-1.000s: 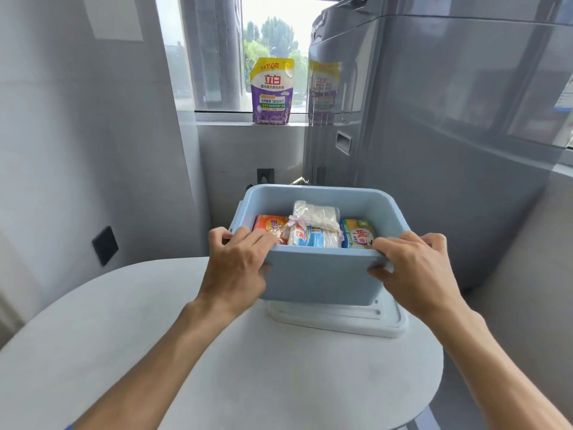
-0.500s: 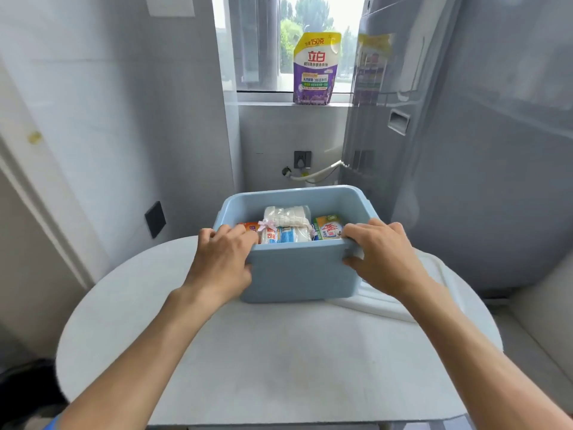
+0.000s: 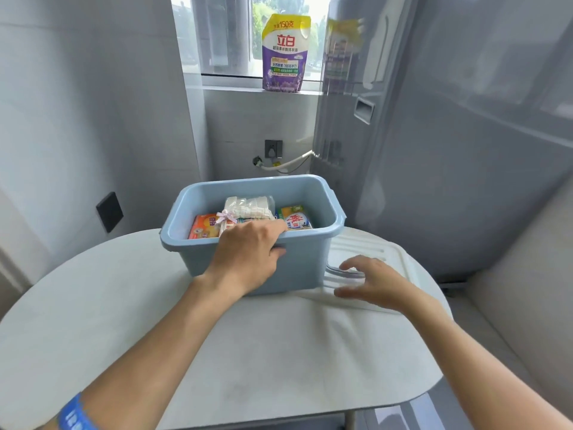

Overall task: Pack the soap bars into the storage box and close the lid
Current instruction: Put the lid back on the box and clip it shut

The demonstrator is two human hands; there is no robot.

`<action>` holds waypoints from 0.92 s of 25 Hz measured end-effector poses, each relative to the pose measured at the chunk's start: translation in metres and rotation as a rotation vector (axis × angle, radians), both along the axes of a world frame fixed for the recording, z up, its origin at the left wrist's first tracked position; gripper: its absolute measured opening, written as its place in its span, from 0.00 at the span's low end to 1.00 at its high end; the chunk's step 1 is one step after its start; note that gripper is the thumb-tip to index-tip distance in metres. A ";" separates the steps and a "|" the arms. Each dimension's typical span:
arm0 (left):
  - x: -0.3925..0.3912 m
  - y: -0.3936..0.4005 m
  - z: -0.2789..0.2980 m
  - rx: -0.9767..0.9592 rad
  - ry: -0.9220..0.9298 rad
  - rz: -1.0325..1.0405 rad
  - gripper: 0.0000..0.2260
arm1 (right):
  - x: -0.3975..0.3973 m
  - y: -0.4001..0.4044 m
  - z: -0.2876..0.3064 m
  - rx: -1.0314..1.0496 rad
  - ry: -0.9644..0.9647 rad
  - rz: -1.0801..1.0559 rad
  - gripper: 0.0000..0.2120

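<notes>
A light blue storage box (image 3: 304, 262) stands on the white round table (image 3: 155, 321), its top uncovered. Inside lie wrapped soap bars: an orange pack (image 3: 204, 229) at left, a white bundle tied with a ribbon (image 3: 249, 207) in the middle, a green and yellow pack (image 3: 293, 217) at right. My left hand (image 3: 248, 256) grips the box's near rim, fingers curled over the edge. The white lid (image 3: 369, 246) lies flat on the table to the right of the box, partly under it. My right hand (image 3: 372, 282) hovers over the lid's near edge, fingers spread, holding nothing.
A purple and yellow detergent pouch (image 3: 283, 54) stands on the window sill behind. A large grey appliance (image 3: 449, 135) fills the right side close to the table. A wall socket (image 3: 273, 148) and hose sit on the back wall, and a dark wall plate (image 3: 109, 211) at left.
The box has been set down further left, off the lid. My right hand has let go of the box rim and dropped toward the lid. My left hand slid toward the rim's middle.
</notes>
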State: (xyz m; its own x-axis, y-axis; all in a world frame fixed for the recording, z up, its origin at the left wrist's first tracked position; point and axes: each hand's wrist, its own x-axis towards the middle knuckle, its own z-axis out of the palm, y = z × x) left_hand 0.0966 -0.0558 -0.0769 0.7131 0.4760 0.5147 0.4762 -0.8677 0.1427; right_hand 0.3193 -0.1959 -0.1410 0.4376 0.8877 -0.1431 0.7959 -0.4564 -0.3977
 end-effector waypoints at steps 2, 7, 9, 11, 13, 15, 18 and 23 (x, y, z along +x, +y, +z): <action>0.003 -0.001 -0.001 0.015 -0.005 0.022 0.07 | 0.000 0.006 -0.008 -0.109 -0.155 0.060 0.33; 0.001 -0.002 -0.003 0.041 -0.045 0.036 0.09 | -0.006 0.019 -0.009 -0.106 -0.294 0.037 0.36; 0.001 -0.001 -0.003 0.051 -0.049 0.050 0.09 | -0.008 0.020 -0.007 -0.110 -0.307 0.039 0.35; 0.000 -0.001 -0.004 0.067 -0.064 0.053 0.10 | -0.009 0.020 -0.006 -0.126 -0.320 0.024 0.36; 0.000 0.000 -0.004 0.069 -0.077 0.052 0.09 | -0.010 0.020 -0.004 -0.164 -0.349 0.001 0.36; 0.000 0.001 -0.004 0.067 -0.092 0.055 0.08 | -0.010 0.020 -0.003 -0.189 -0.352 -0.028 0.36; -0.002 0.005 -0.005 0.071 -0.108 0.055 0.08 | -0.003 0.013 0.000 -0.192 -0.281 -0.120 0.34; 0.000 0.008 -0.006 0.058 -0.115 0.043 0.08 | 0.027 -0.011 0.021 -0.151 -0.208 -0.323 0.36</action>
